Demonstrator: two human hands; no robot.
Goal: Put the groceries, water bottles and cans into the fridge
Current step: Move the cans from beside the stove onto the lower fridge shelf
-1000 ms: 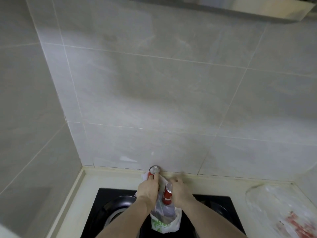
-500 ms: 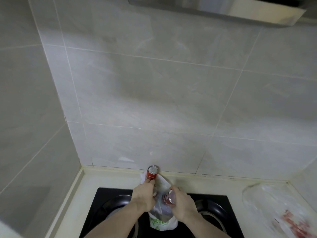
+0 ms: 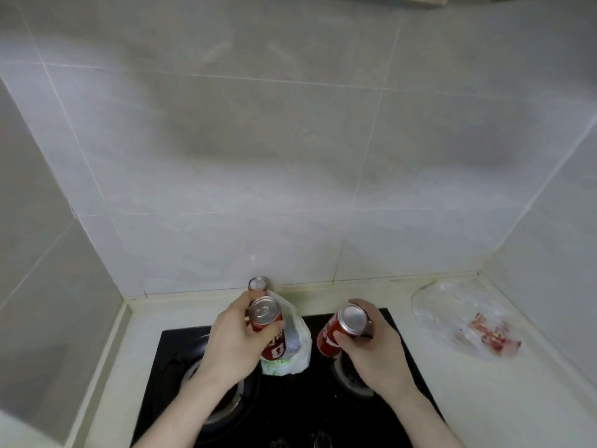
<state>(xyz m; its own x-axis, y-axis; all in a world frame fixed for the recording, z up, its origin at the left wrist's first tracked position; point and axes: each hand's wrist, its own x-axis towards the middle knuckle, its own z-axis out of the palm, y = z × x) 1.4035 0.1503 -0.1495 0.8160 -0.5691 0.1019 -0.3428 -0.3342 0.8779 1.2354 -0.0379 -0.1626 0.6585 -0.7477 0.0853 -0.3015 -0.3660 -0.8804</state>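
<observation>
The left hand (image 3: pixel 232 342) grips a red can (image 3: pixel 269 328), its fingers (image 3: pixel 255 333) curled round the body just below the silver top, which faces the camera. The right hand (image 3: pixel 371 345) grips a second can (image 3: pixel 339 331), thumb across the red side and fingers wrapped behind it; this can tilts to the left, top up. Both cans are held above a black hob (image 3: pixel 290 405) set into a pale surface (image 3: pixel 478 392).

A third can (image 3: pixel 257 283) stands upright at the back of the surface, against the tiled wall (image 3: pixel 290 156), just behind the left hand. Between the two hands a white plastic bag (image 3: pixel 298 347) with green print sits on the hob, partly hidden by the left-hand can; what it holds cannot be told.

To the right, well apart from the hob, a clear bag (image 3: pixel 458 318) lies on the surface with something red and blurred inside.
</observation>
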